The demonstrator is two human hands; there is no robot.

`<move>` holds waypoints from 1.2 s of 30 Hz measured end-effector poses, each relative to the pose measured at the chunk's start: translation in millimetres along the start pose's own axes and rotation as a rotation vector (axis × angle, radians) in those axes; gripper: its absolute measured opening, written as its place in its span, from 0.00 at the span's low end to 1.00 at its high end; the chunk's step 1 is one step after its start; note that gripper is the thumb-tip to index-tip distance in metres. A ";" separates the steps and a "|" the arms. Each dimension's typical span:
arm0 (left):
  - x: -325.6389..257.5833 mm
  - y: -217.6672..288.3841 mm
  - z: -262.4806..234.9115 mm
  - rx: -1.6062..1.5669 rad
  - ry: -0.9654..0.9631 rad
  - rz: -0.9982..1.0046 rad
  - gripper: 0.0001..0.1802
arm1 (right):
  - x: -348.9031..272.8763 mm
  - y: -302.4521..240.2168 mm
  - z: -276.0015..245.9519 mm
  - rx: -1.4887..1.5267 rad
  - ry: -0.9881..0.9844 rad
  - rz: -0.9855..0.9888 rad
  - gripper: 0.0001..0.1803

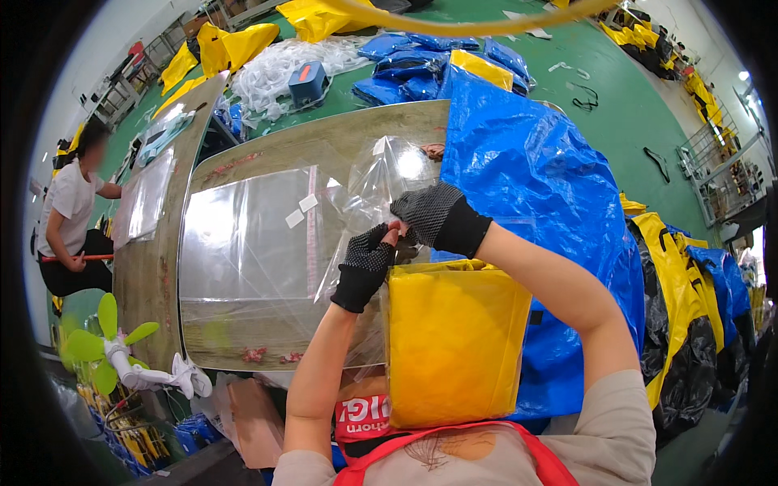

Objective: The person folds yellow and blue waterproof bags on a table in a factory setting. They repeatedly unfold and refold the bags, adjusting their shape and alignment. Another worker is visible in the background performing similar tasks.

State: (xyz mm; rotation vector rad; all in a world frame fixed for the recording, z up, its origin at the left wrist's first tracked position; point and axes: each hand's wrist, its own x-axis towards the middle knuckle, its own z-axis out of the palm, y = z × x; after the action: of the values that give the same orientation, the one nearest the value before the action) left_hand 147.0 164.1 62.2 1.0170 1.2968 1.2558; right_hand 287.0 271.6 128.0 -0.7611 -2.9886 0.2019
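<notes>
Both my hands wear dark dotted fingerless gloves and meet above a folded yellow item (454,340) that rests against my chest. My left hand (366,263) pinches the edge of a clear plastic bag (387,182) just left of the yellow item's top. My right hand (433,215) grips the same bag from the right, fingers closed on the plastic. The bag's open mouth billows up over the table toward the far side. The yellow item's top edge sits directly below both hands.
A stack of clear plastic bags (251,235) lies flat on the wooden table (324,142). Blue sheeting (535,178) covers the table's right part. Yellow and black items (681,300) pile at the right. A green fan (109,348) stands lower left. Another person (73,219) sits far left.
</notes>
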 end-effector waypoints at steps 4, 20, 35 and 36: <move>-8.4 22.2 16.7 -0.186 -0.066 -0.072 0.19 | -74.7 264.6 35.8 0.633 0.591 0.458 0.11; -60.1 115.8 -8.8 0.411 0.058 -0.069 0.20 | -215.2 42.9 -47.0 1.727 0.411 0.649 0.23; -111.2 91.0 -19.1 0.185 -0.255 0.364 0.08 | -282.7 1.7 -26.4 1.370 0.660 0.303 0.14; -106.8 97.9 -24.1 0.266 -0.370 0.395 0.09 | -286.8 1.2 -21.3 1.344 0.672 0.240 0.14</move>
State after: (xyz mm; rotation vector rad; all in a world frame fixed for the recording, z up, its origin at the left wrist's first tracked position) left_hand 128.8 65.4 169.4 1.6725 1.0176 1.1230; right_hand 540.9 137.6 144.0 -0.7097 -1.5435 1.3902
